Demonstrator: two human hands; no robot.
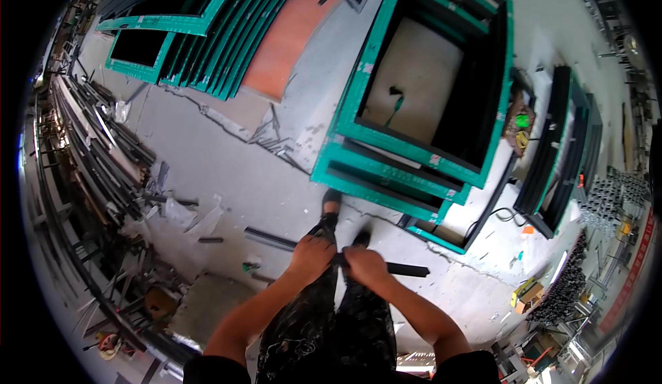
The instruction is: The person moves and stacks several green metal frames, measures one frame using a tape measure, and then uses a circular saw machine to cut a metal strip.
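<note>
A long dark grey bar, apparently a frame profile (407,269), lies crosswise in front of my legs at about knee height. My left hand (312,256) is closed around its middle, and one end sticks out to the left. Close beside it my right hand (365,267) also grips the bar, whose other end juts to the right. Both sets of fingers are partly hidden from above. Beyond my feet rises a stack of rectangular frames (396,134) with green film on their faces; neither hand touches it.
More green-faced frames (227,60) stand in a row at far left beside an orange board (289,39). Dark frames (548,149) stand at right. Piled metal bars (103,135) and scraps line the left. A concrete-coloured block (210,304) sits near lower left.
</note>
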